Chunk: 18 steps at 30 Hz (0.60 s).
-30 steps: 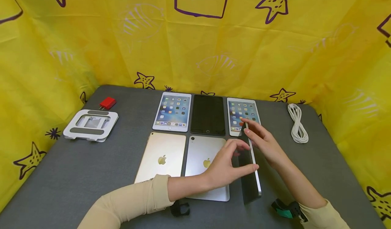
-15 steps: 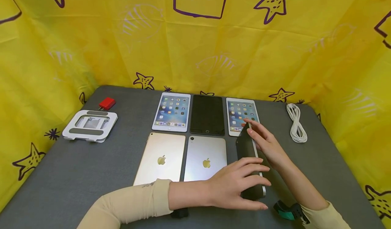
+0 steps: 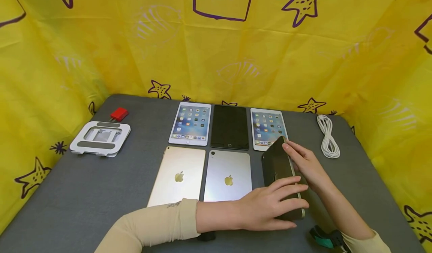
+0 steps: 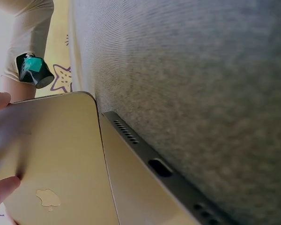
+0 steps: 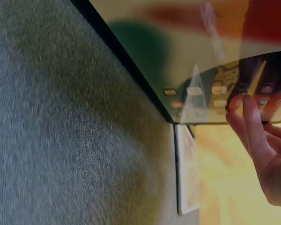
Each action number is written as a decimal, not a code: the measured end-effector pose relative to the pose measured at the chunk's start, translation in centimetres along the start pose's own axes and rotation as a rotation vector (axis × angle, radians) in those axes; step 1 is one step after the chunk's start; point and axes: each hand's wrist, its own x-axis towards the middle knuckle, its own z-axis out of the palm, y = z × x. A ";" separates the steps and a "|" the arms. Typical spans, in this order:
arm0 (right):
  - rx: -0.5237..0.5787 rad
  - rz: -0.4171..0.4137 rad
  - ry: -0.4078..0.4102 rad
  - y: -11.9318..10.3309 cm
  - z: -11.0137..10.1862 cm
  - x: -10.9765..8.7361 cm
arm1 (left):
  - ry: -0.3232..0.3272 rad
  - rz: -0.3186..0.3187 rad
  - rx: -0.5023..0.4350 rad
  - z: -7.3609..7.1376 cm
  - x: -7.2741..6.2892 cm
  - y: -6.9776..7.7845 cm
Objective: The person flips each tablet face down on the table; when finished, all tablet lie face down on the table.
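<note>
as two hands [image 3: 270,208] touch one tablet [image 3: 275,165], five [image 3: 182,165] rest.

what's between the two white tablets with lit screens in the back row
A black tablet lies flat between them, as the head view shows.

My left sleeve [image 3: 152,225] is beige, with a broad cuff [image 3: 189,219] and small dark lettering [image 3: 173,204]. My right sleeve [image 3: 368,244] matches; a rounded black device [image 4: 44,78] with a teal patch [image 4: 33,64] sits at that wrist. A black piece [image 3: 206,237] shows below my left cuff.
</note>
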 end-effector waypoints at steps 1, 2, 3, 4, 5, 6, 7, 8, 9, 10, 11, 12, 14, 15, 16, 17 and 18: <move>-0.014 0.003 0.007 0.0 -0.2 -0.1 | -0.001 0.001 0.002 0.1 0.1 0.0; -0.020 0.003 0.010 0.1 -0.3 -0.2 | -0.002 0.003 0.002 0.2 0.2 0.0; -0.021 0.001 0.012 0.2 -0.5 -0.2 | -0.003 0.005 0.003 0.3 0.3 0.1; -0.020 0.000 0.011 0.2 -0.6 -0.3 | -0.003 0.008 0.002 0.3 0.4 0.1; -0.016 0.000 0.011 0.2 -0.8 -0.4 | -0.005 0.014 0.007 0.4 0.5 0.1; -0.008 0.002 0.012 0.3 -0.9 -0.5 | -0.007 0.017 0.010 0.4 0.6 0.1; -0.001 0.000 0.009 0.3 -1.0 -0.6 | -0.012 0.022 0.014 0.5 0.7 0.1; 0.005 0.000 0.007 0.4 -1.2 -0.7 | -0.018 0.027 0.020 0.5 0.8 0.1; 0.006 -0.002 0.009 0.4 -1.3 -0.8 | -0.026 0.031 0.023 0.5 0.9 0.2; 0.003 -0.002 0.015 0.5 -1.4 -0.8 | -0.038 0.034 0.023 0.6 1.0 0.2; -0.005 -0.004 0.022 0.5 -1.5 -0.9 | -0.052 0.034 0.017 0.6 1.1 0.2; -0.017 -0.010 0.032 0.6 -1.6 -0.9 | -0.066 0.032 0.007 0.6 1.2 0.2; -0.052 -0.020 0.056 0.7 -1.8 -0.9 | -0.097 0.030 -0.010 0.7 1.4 0.2; -0.076 -0.025 0.071 0.8 -1.9 -0.9 | -0.111 0.028 -0.023 0.8 1.5 0.2; -0.095 -0.029 0.085 0.9 -2.0 -1.0 | -0.123 0.025 -0.036 0.9 1.5 0.2; -0.113 -0.032 0.098 1.0 -2.1 -1.0 | -0.134 0.025 -0.054 1.0 1.6 0.2; -0.127 -0.032 0.111 1.1 -2.1 -1.0 | -0.146 0.025 -0.057 1.1 1.6 0.2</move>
